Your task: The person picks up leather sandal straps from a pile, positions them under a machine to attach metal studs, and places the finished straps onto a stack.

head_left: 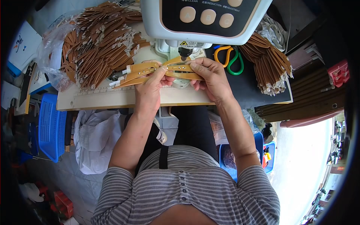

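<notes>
Between my two hands is a tan studded strap piece (179, 68) with several slit bands and small shiny studs. White-tipped ends of it stick out to the left. My left hand (150, 81) pinches its middle between thumb and fingers. At its right end my right hand (213, 77) grips it, thumb on top and fingers curled beneath. The piece lies just in front of the dark working tip (185, 53) of a white machine (202, 36); whether they touch I cannot tell.
A large pile of tan strap pieces (105, 45) covers the table's left, a smaller stack (268, 62) its right. Orange-and-green-handled scissors (235, 64) lie right of the machine. A ruler scale (101, 92) runs along the front. Blue baskets (52, 127) stand below.
</notes>
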### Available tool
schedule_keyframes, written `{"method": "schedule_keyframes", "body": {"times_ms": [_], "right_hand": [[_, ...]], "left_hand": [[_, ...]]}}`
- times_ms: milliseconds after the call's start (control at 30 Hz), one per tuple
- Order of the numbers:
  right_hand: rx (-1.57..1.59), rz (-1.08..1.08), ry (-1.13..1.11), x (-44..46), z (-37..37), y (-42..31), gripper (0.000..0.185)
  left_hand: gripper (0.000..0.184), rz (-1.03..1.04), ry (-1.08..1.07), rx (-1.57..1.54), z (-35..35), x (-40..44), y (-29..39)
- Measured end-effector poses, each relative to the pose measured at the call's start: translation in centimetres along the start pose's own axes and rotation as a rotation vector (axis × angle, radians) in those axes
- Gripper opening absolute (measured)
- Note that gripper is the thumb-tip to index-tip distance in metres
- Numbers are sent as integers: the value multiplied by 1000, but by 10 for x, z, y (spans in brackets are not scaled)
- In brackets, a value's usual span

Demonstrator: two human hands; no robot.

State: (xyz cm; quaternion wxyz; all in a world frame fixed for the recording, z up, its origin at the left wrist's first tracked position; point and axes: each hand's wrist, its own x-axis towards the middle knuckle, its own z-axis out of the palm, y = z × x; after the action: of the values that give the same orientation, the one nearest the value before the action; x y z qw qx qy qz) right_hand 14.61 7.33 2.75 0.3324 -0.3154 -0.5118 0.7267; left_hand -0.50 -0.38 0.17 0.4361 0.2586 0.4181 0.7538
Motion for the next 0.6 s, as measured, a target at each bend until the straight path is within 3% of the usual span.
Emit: {"method": "schedule_keyframes", "body": {"times_ms": [600], "right_hand": [[-50,45,-16,0,-8,-1,16]], "left_hand": [[12,-10,49,28,2,0,-4]]}}
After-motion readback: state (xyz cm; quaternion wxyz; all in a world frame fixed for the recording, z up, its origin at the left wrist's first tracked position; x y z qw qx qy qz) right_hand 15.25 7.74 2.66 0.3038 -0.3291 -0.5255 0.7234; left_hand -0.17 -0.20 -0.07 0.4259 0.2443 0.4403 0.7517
